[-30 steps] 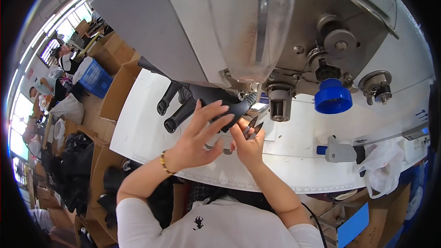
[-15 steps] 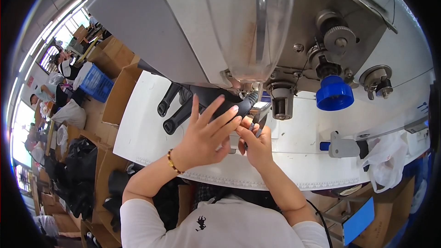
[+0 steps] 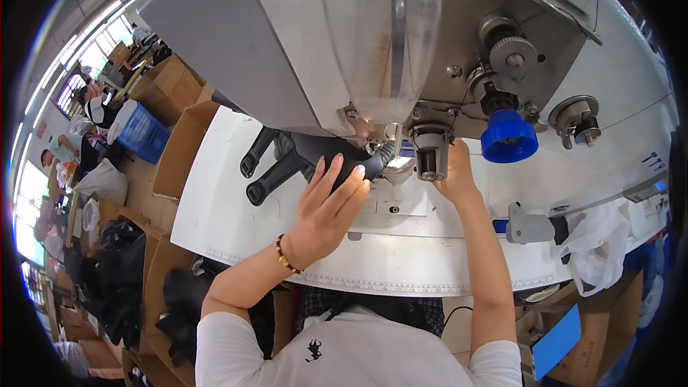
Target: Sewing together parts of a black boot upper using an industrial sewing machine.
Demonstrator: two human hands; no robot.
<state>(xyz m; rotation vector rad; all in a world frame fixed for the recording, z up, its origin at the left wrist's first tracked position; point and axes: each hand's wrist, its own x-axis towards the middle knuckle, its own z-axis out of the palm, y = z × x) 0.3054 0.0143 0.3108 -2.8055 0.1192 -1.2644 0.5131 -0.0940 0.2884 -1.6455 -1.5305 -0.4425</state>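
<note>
A black glove (image 3: 294,165) lies under the sewing machine's head, its fingers stretching left and its ribbed edge near the needle area (image 3: 387,143). My left hand (image 3: 331,204) rests on the glove's near side with fingers stretched out flat and close together; the thumb is hidden. My right hand (image 3: 459,175) reaches up past the metal bobbin-shaped fitting (image 3: 431,158) on the right. That fitting and the machine cover most of its fingers, so whatever it touches or holds cannot be made out.
The large sewing machine (image 3: 287,36) overhangs the white table (image 3: 236,236), with a blue knob (image 3: 509,140) low on its right. A grey lever (image 3: 527,223) and a white plastic bag (image 3: 598,247) are at the right. Cardboard boxes (image 3: 179,150) and black goods (image 3: 115,265) stand left. People work farther off.
My right hand has left the glove's near edge, where it held a small dark tool, and moved right and farther away. My left hand has settled flat onto the glove.
</note>
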